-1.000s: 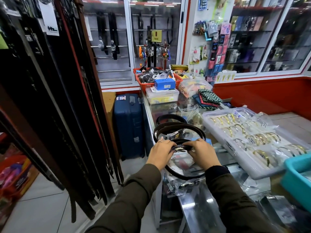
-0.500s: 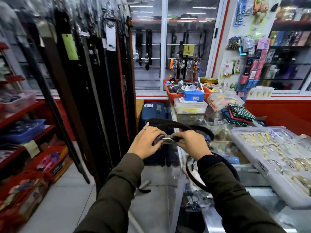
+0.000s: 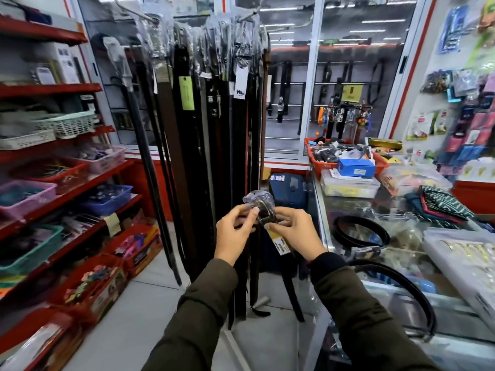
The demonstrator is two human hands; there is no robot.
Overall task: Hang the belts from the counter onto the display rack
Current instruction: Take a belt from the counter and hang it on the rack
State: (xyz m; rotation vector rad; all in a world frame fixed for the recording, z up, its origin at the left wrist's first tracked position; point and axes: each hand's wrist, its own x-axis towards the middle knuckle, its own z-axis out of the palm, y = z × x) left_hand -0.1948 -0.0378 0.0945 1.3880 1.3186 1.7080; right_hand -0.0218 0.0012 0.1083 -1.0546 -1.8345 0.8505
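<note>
My left hand (image 3: 233,234) and my right hand (image 3: 297,232) together grip the plastic-wrapped buckle end of a black belt (image 3: 263,210), held up in front of the display rack (image 3: 214,108). A yellow tag hangs under the buckle, and the strap drops down below my right hand to the floor. The rack holds several dark belts hanging full length, most in clear sleeves. Two more coiled black belts lie on the glass counter (image 3: 325,238): one (image 3: 361,231) further back, one (image 3: 409,287) close to my right sleeve.
Red shelves (image 3: 67,188) with baskets of small goods fill the left side. A blue suitcase (image 3: 288,188) stands behind the rack. The counter carries a red basket (image 3: 321,164), boxes, folded cloths and a tray of bracelets (image 3: 460,253). Pale tiled floor lies between shelves and rack.
I have turned left from the counter toward the rack. Both hands lifted the belt off the counter, and it now hangs uncoiled from the buckle end.
</note>
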